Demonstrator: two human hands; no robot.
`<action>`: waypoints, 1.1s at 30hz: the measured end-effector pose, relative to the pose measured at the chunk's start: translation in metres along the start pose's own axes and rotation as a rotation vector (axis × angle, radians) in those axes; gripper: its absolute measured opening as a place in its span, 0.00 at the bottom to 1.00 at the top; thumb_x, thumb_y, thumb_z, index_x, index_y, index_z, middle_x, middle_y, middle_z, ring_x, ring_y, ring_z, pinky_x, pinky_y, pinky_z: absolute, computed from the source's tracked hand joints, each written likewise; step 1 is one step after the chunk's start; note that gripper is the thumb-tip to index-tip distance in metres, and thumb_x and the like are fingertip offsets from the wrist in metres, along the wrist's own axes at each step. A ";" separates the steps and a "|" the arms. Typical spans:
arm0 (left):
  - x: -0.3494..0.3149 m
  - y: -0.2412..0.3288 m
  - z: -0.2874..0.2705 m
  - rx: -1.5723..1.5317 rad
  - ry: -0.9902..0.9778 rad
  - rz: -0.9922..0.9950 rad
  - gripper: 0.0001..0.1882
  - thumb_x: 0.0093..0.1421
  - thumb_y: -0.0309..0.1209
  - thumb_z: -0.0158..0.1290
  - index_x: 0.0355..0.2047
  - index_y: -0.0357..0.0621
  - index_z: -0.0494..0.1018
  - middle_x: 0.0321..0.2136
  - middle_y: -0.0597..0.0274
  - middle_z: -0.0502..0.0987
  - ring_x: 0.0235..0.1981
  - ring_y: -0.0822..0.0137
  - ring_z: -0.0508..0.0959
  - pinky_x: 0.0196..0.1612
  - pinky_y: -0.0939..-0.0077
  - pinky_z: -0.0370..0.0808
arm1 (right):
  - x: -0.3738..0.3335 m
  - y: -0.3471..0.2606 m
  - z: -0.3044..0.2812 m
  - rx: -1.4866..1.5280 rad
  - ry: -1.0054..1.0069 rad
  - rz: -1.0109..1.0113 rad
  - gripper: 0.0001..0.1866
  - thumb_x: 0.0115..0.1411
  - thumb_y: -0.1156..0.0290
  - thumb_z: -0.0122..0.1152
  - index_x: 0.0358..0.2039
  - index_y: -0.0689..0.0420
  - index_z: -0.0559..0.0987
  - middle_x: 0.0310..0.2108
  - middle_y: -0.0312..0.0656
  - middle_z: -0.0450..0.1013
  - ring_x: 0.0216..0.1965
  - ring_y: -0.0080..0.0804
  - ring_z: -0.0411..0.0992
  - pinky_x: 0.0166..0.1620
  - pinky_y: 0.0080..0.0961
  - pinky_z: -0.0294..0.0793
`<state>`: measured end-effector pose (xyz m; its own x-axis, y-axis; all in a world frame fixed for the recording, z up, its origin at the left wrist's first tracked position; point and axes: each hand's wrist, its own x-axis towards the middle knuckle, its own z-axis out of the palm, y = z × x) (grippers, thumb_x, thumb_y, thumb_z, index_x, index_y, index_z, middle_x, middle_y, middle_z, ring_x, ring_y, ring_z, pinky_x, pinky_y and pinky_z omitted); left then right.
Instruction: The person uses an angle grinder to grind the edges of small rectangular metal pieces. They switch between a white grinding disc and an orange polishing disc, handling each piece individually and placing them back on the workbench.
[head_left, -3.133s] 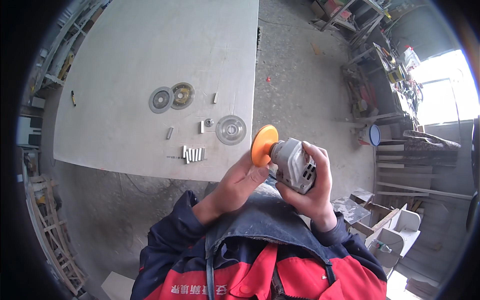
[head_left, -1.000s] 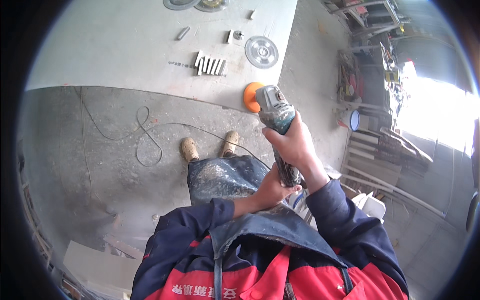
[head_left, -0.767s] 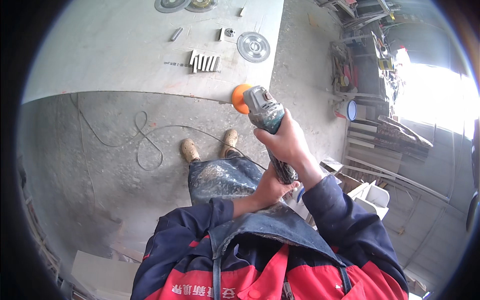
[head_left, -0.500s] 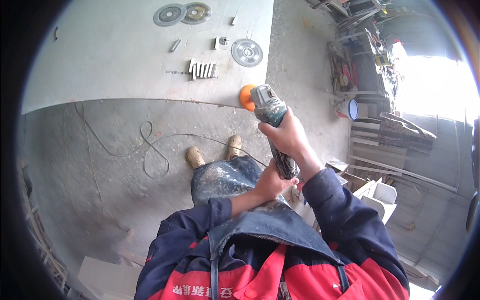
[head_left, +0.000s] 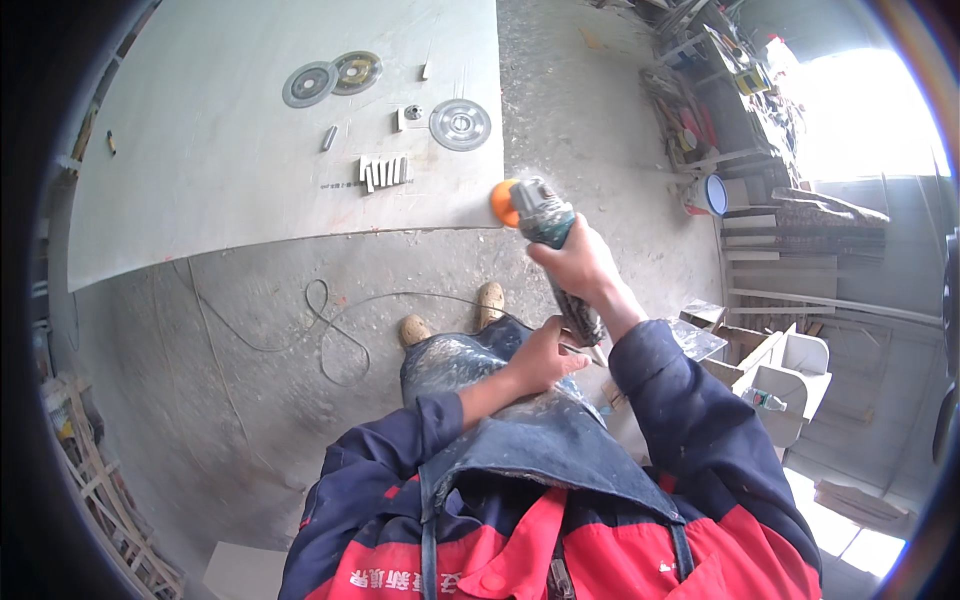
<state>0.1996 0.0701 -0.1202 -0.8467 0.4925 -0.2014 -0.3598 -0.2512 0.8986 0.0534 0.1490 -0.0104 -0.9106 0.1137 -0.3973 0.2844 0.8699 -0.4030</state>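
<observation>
An angle grinder (head_left: 558,235) with a dark, dusty body and a grey metal head slants in front of me. My right hand (head_left: 583,262) is wrapped round its body behind the head. At its rear end is my left hand (head_left: 538,362), fingers curled against the tail and thumb lower down; the palm side is hidden. A round orange pad (head_left: 503,203) on the grinder's head hangs by the near right corner of a pale board-topped table (head_left: 230,190). On that top lie a grey disc (head_left: 460,125), two overlapping discs (head_left: 311,85) and a row of small pale blocks (head_left: 384,172).
A thin cable (head_left: 345,370) loops over the dusty floor near my shoes (head_left: 415,328). To the right stand a white bucket (head_left: 706,195), stacked boards (head_left: 800,240) and a white shelf-like piece (head_left: 790,385) with a plastic bottle (head_left: 765,399). Slatted wood (head_left: 105,490) lies at the lower left.
The view has swung, so the table sits further left and lower. The grinder has shifted slightly right in the picture, and my left fingers have loosened somewhat at its tail.
</observation>
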 end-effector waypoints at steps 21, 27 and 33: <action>0.061 0.197 -0.241 1.686 0.376 -0.070 0.29 0.54 0.30 0.66 0.58 0.47 0.76 0.52 0.56 0.77 0.56 0.50 0.74 0.61 0.53 0.71 | 0.086 0.240 -0.032 1.498 -0.199 0.398 0.19 0.63 0.58 0.62 0.45 0.61 0.74 0.29 0.46 0.77 0.25 0.38 0.79 0.30 0.36 0.83; 0.071 0.199 -0.249 1.633 0.349 -0.127 0.28 0.53 0.30 0.67 0.56 0.46 0.76 0.49 0.56 0.78 0.54 0.50 0.74 0.61 0.54 0.72 | 0.117 0.191 -0.077 1.388 -0.263 0.219 0.23 0.61 0.60 0.62 0.51 0.60 0.72 0.30 0.46 0.77 0.25 0.37 0.80 0.30 0.34 0.83; 0.071 0.202 -0.214 0.661 0.580 -0.020 0.23 0.58 0.18 0.63 0.54 0.43 0.73 0.43 0.56 0.81 0.42 0.65 0.83 0.46 0.68 0.81 | 0.109 0.137 -0.107 1.359 -0.270 0.007 0.32 0.58 0.57 0.63 0.58 0.64 0.71 0.30 0.47 0.76 0.25 0.37 0.79 0.30 0.33 0.83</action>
<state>-0.0174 -0.1236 -0.0367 -0.9729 -0.0540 -0.2248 -0.2283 0.3756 0.8982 -0.0391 0.3320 -0.0205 -0.8668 -0.1152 -0.4852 0.4964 -0.2932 -0.8171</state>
